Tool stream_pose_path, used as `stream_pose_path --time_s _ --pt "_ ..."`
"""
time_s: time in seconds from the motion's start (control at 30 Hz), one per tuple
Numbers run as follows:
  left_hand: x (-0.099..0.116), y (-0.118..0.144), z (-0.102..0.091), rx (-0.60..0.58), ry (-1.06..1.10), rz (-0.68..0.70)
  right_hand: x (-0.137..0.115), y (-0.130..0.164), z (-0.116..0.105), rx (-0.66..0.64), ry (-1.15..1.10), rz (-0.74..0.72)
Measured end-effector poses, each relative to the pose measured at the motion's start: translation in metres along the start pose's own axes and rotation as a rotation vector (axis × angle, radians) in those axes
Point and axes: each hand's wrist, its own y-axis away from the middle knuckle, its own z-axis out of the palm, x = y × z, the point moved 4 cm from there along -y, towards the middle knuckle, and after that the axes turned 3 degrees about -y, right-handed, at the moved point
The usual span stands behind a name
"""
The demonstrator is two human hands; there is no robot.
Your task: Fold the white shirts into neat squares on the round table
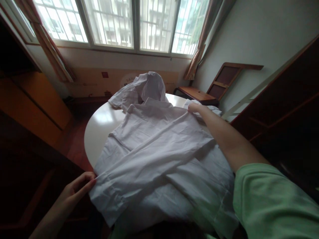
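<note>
A white shirt lies spread over a round white table, its sleeves folded across the body. My left hand pinches the shirt's near left edge at the table's rim. My right hand reaches across and grips the fabric at the far right, near the collar. A second white garment is bunched in a heap at the far side of the table, touching the shirt's collar.
A wooden chair stands at the back right by the wall. A dark wooden cabinet rises on the right and orange wooden furniture on the left. Barred windows with curtains fill the back.
</note>
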Motion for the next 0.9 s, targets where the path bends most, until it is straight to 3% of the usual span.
stream_pose_path --time_s 0.23,0.37,0.53,0.67,0.9 --pt "0.000 -0.002 -0.003 -0.070 -0.092 0.121 0.003 -0.008 0.005 0.000 0.093 0.033" --pt "-0.008 -0.007 -0.008 0.033 -0.070 0.073 0.006 -0.007 0.007 0.016 0.088 0.048" --pt "-0.009 -0.006 0.001 -0.106 0.063 -0.028 0.012 -0.009 0.009 0.071 0.027 0.070" --pt "-0.003 -0.003 0.001 -0.199 0.106 -0.031 0.014 -0.013 0.006 0.166 0.001 0.048" --pt "-0.001 -0.002 0.006 -0.144 0.180 -0.086 0.017 -0.002 0.008 0.098 -0.188 0.092"
